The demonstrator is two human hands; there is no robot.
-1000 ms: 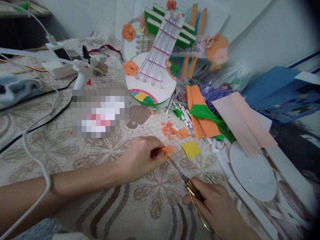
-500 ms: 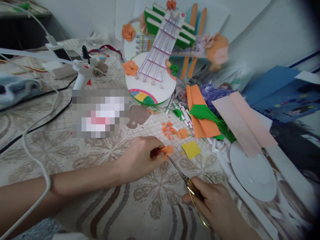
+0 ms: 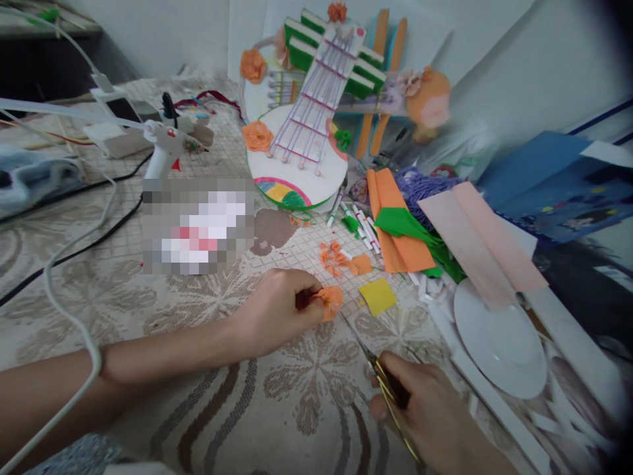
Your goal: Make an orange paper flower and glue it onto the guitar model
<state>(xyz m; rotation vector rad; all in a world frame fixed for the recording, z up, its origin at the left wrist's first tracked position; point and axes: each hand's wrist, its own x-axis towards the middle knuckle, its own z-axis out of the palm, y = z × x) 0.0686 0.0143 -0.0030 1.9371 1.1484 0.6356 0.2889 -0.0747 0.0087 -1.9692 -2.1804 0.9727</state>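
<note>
Nearest, the right hand [image 3: 430, 415] is curled around the gold handles of the scissors [image 3: 380, 376], fingers through the loops. The scissors run along a slant, handles low at the right, blades pointing up and left toward the orange paper flower [image 3: 329, 300]; the blade tips stop just short of it, and whether the blades are parted cannot be told. The left hand [image 3: 277, 313] lies on the patterned cloth [image 3: 208, 396] covering the tabletop and pinches the flower between thumb and fingertips, its crumpled head turned right. Left of both hands the cloth is bare, crossed only by a white cable [image 3: 69, 310]; the right side is crowded.

Just beside the flower lies a yellow square [image 3: 378, 295], then orange scraps [image 3: 341, 257]. A white plate [image 3: 499, 343] sits at the right, a pink sheet [image 3: 479, 237] overlapping its far rim. Folded orange and green paper [image 3: 400, 231] and markers [image 3: 363, 227] lie beyond. Farther back stand a glue gun [image 3: 161, 148] and a paper guitar [image 3: 306, 132] leaning on the wall.
</note>
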